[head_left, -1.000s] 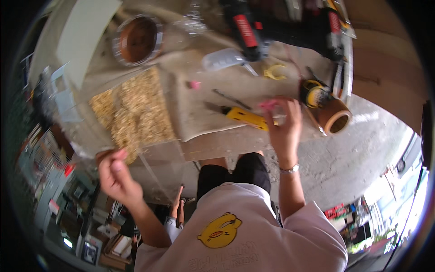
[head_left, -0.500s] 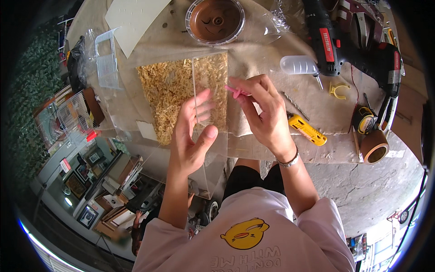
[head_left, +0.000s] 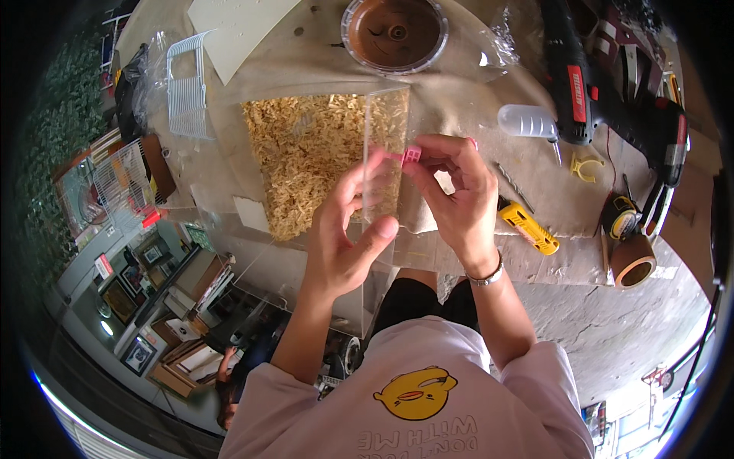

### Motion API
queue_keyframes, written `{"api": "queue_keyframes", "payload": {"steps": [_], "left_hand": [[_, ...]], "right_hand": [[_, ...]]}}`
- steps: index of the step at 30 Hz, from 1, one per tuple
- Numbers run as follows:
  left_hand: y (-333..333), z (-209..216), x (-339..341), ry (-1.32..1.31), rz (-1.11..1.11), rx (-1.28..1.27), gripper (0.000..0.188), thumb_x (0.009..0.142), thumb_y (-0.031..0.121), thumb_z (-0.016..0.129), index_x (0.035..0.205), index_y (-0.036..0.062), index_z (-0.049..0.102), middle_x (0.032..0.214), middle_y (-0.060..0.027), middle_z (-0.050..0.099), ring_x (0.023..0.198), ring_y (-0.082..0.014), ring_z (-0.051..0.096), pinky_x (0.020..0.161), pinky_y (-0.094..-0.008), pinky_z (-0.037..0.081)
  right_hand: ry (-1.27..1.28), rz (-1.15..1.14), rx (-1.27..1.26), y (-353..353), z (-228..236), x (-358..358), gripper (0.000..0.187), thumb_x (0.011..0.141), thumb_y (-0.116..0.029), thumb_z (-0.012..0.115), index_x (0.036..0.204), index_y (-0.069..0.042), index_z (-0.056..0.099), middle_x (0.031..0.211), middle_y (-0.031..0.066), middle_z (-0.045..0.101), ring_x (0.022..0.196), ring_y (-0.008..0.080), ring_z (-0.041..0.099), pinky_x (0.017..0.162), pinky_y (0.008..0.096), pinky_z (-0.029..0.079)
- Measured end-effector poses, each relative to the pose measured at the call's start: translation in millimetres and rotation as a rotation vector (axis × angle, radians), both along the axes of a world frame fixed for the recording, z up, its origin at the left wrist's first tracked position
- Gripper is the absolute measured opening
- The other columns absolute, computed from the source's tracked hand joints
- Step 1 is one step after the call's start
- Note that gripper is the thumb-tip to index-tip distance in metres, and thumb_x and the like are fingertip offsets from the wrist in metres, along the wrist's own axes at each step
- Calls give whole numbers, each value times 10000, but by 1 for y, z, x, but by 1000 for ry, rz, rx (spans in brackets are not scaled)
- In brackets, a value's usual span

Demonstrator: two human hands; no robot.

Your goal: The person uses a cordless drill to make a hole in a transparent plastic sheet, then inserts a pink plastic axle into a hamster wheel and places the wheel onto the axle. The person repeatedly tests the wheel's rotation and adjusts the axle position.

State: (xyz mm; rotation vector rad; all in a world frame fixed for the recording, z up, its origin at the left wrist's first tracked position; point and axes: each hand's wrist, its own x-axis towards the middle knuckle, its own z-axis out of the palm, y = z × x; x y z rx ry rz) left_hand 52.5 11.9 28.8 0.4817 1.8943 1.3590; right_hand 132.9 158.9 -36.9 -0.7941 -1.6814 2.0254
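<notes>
A clear plastic box (head_left: 388,92) with wood shavings (head_left: 302,164) on its bottom stands in front of me. Between the thumb and fingers of my right hand (head_left: 466,203) is a small pink plastic piece (head_left: 411,155), with a grid-like face, pressed close to the box's right wall. My left hand (head_left: 340,245) reaches over the box's near side, thumb spread from the fingers. Its fingertips lie behind the clear wall, close to the pink piece; whether they touch it I cannot tell.
Right of the box lie a yellow utility knife (head_left: 529,226), a drill bit (head_left: 515,187), a plastic water bottle (head_left: 527,121) and a black power tool (head_left: 577,84). A brown round dish (head_left: 394,34) is at the back. White wire racks (head_left: 187,92) stand left.
Both hands and the pink piece have shifted slightly right in the view, as have the box and table things. The pink piece has turned, showing its gridded face.
</notes>
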Motion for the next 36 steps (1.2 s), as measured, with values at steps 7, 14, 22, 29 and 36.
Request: {"api": "queue_keyframes", "payload": {"steps": [7, 14, 22, 29, 36], "left_hand": [[4, 7, 1, 53, 20, -34, 884, 894, 529, 763, 1485, -38, 432, 1468, -255, 524, 1321, -381, 568, 1033, -482, 498], [5, 15, 0, 96, -16, -104, 791, 864, 506, 803, 1366, -36, 519, 1275, -208, 647, 1182, -316, 656, 987, -426, 522], [2, 15, -2, 197, -70, -146, 781, 865, 524, 794, 1358, -17, 522, 1273, -196, 630, 1201, -316, 642, 997, -410, 502], [-5, 27, -14, 225, 9, -110, 637, 940, 443, 732, 1341, -9, 529, 1234, -199, 622, 1151, -332, 639, 983, -425, 498], [-21, 31, -17, 92, 211, -164, 164, 1012, 60, 618, 1171, 23, 636, 911, -61, 608, 790, -122, 574, 717, -282, 478]], "right_hand": [[-14, -77, -155, -15, 6, -7, 252, 892, 54, 751, 1132, 36, 675, 1042, 109, 750, 923, 131, 707, 834, 270, 571], [-55, -63, -101, -15, 8, -7, 249, 898, 87, 729, 1137, 53, 671, 1041, 86, 740, 925, 123, 696, 855, 263, 561], [-134, -42, -20, -15, 17, -9, 224, 904, 159, 647, 1100, 55, 615, 1020, 77, 672, 949, 146, 688, 892, 272, 559], [-149, 3, -7, -9, 15, -2, 346, 933, 24, 708, 1237, 68, 549, 1122, 140, 678, 1009, 164, 670, 918, 305, 547], [-183, 119, -77, -2, 15, 0, 301, 951, 32, 669, 1230, 85, 569, 1124, 132, 677, 1061, 175, 657, 964, 322, 530]]}}
